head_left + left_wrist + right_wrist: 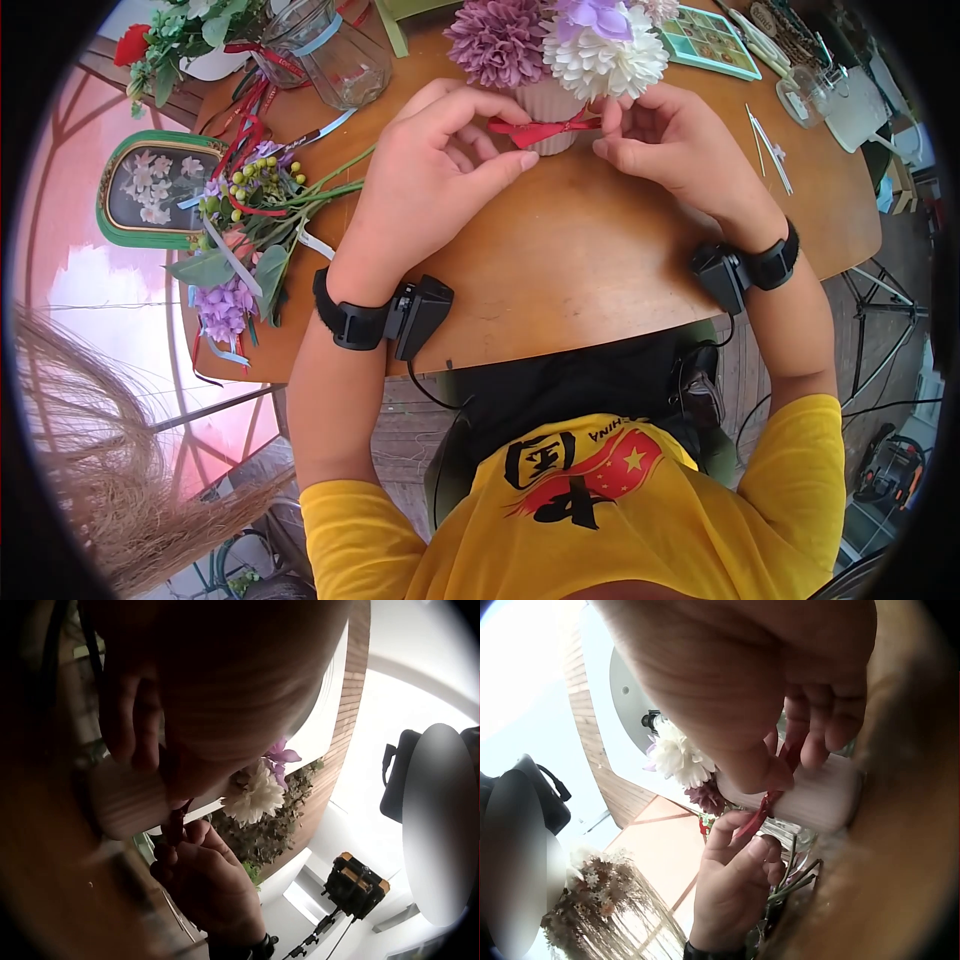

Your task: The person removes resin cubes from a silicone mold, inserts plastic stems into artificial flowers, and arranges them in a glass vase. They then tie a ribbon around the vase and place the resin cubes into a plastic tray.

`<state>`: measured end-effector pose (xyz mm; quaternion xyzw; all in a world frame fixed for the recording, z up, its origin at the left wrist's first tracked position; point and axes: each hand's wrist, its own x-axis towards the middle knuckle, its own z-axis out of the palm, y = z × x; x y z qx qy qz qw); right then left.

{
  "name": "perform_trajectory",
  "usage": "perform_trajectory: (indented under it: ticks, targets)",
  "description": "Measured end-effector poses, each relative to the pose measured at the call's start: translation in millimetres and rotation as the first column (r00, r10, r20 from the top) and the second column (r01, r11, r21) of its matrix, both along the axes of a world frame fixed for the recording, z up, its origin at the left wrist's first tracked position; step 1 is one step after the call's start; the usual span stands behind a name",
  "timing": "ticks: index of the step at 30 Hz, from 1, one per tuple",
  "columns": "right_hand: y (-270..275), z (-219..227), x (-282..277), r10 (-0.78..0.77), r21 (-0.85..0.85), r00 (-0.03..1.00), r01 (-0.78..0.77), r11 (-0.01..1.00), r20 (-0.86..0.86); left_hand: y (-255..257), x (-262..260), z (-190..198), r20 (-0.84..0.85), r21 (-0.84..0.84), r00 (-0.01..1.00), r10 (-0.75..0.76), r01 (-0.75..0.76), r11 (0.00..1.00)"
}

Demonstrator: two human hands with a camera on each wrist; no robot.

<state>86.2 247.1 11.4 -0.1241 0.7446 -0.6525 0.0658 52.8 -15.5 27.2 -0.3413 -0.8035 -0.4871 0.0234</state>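
A pale ribbed vase [550, 102] stands at the table's far side, holding purple pompom blooms [497, 42] and a white flower [606, 55]. Tied round it is a red ribbon [535, 131], its bow facing the person. My left hand [425, 165] pinches the ribbon's left part between forefinger and thumb, the other fingers curled behind. On the opposite side my right hand [685, 145] holds the right end at its fingertips. In the right wrist view the ribbon [759, 817] runs between both hands, across the vase [821, 796].
Cut stems with purple flowers [222, 305] and green berries [262, 178] lie at the left, beside an oval green frame [110, 200]. A glass jar [345, 65] stands behind them. To the right are a compartment box [708, 42], thin white sticks [770, 150] and a small glass jar [805, 95].
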Motion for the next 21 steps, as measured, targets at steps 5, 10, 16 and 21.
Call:
perform_trajectory:
  ticks: [5,10,16,21]
  targets:
    - [-2,1,1,-0.013,0.036,0.999,0.015,0.999,-0.046,1,1,-3,0.034,0.017,0.999,-0.011,0.010,1.000]
    - [-7,-5,-1,-0.073,-0.020,0.995,0.071,0.997,-0.065,0,-2,-9,0.030,0.010,0.999,-0.013,0.013,1.000]
    - [-8,-1,-3,-0.012,-0.127,0.971,0.044,0.991,0.241,0,-4,-13,0.059,0.030,0.998,0.005,-0.007,1.000]
    - [-11,-1,-4,0.015,-0.275,0.943,0.082,0.958,0.331,1,-3,-13,0.103,0.028,0.994,0.023,-0.026,0.999]
